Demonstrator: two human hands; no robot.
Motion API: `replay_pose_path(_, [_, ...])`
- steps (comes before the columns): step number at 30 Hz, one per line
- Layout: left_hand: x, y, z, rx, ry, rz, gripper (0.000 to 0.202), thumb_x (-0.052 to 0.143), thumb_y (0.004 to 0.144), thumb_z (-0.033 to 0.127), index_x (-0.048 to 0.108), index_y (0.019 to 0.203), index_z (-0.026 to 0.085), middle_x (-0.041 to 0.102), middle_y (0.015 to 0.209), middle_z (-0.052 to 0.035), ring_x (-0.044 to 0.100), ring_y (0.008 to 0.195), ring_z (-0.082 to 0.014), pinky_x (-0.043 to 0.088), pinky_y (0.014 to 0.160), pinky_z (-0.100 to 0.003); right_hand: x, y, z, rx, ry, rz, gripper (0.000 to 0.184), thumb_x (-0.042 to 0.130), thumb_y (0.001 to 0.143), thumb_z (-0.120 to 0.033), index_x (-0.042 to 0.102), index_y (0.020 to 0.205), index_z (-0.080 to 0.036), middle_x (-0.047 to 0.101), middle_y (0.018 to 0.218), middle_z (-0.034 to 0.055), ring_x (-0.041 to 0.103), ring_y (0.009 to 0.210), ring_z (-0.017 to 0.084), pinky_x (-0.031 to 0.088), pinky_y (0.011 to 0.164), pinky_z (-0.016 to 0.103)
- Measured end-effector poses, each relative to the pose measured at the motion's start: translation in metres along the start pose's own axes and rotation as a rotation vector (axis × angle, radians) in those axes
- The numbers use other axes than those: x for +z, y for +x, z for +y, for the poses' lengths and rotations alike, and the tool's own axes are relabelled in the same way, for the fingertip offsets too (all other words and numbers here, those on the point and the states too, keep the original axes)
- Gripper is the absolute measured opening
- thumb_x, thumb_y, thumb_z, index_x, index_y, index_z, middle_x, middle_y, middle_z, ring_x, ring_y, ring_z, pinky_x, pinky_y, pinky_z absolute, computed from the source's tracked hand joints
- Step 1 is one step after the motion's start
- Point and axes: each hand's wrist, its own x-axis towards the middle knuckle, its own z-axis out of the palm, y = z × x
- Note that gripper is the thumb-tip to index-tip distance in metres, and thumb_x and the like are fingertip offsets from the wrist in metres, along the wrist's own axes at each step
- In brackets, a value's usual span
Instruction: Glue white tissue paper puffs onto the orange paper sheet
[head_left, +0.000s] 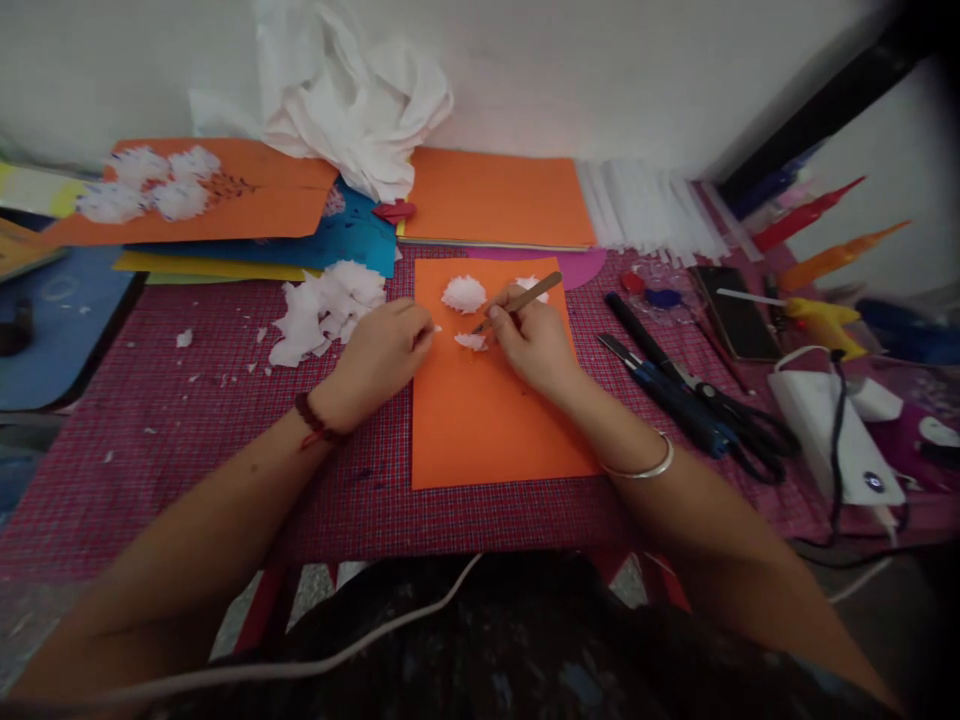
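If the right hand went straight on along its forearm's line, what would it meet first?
The right hand would probably meet the rounded, fluffy white paper tuft on the orange rectangular paper sheet, though it might pass above; depth is unclear.

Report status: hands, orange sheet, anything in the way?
Right fingers pinching slim brown stick, tip near small white paper tuft. Left fingers curled at orange rectangular paper sheet's left edge. White crumpled-paper heap close by.

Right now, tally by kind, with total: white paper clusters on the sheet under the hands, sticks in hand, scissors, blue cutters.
White paper clusters on the orange sheet: 3
Stick in the right hand: 1
Scissors: 1
Blue cutter: 1
Total: 6
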Motion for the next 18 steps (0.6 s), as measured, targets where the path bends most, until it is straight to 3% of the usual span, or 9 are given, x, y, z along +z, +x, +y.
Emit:
replay_pose_path(3, [0.004, 0.002, -0.001, 0.000, 0.029, -0.140, 0.018, 0.050, 0.088, 0.013, 0.064, 0.078, 0.017, 0.066, 0.083, -0.0085, 0.060, 0.079, -0.0212, 0.045, 0.073, -0.033, 0.001, -0.002, 0.001, -0.020, 0.080, 0.012, 0.021, 0.044, 0.100, -0.034, 0.057, 0.089, -0.022, 0.068, 0.082, 0.0035, 0.063, 0.073, 0.016, 0.046, 0.071, 0.032])
replay_pose_path(7, [-0.003, 0.002, -0.005, -0.025, 0.042, -0.198, 0.020, 0.048, 0.087, 0.012, 0.067, 0.080, 0.017, 0.069, 0.086, -0.0099, 0.063, 0.079, -0.0220, 0.045, 0.073, -0.034, 0.006, -0.004, 0.002, -0.108, 0.125, -0.097, 0.021, 0.045, 0.099, -0.035, 0.056, 0.088, -0.021, 0.069, 0.085, 0.0040, 0.064, 0.076, 0.016, 0.047, 0.073, 0.032])
replay_pose_path(10, [-0.004, 0.001, -0.006, -0.045, 0.010, -0.159, 0.018, 0.050, 0.087, 0.014, 0.065, 0.079, 0.018, 0.071, 0.085, -0.0084, 0.064, 0.079, -0.0215, 0.045, 0.073, -0.033, 0.007, -0.004, 0.000, -0.093, 0.064, -0.129, 0.019, 0.044, 0.098, -0.032, 0.057, 0.089, -0.020, 0.071, 0.087, 0.0059, 0.066, 0.080, 0.019, 0.047, 0.076, 0.034])
replay_pose_path(14, [0.003, -0.001, -0.004, -0.061, -0.097, -0.022, 0.016, 0.051, 0.086, 0.013, 0.065, 0.083, 0.019, 0.071, 0.085, -0.0058, 0.065, 0.083, -0.0206, 0.048, 0.077, -0.033, 0.001, -0.004, -0.004, -0.019, -0.013, -0.099, 0.018, 0.044, 0.098, -0.030, 0.058, 0.090, -0.021, 0.072, 0.090, 0.0070, 0.066, 0.080, 0.020, 0.047, 0.075, 0.035])
replay_pose_path(18, [0.014, -0.004, 0.002, 0.009, -0.166, 0.035, 0.017, 0.052, 0.087, 0.012, 0.067, 0.083, 0.018, 0.070, 0.093, -0.0078, 0.064, 0.090, -0.0210, 0.050, 0.083, -0.035, -0.001, -0.002, 0.000, -0.048, -0.007, -0.072, 0.019, 0.044, 0.098, -0.030, 0.057, 0.088, -0.021, 0.069, 0.084, 0.0056, 0.063, 0.075, 0.019, 0.045, 0.072, 0.035])
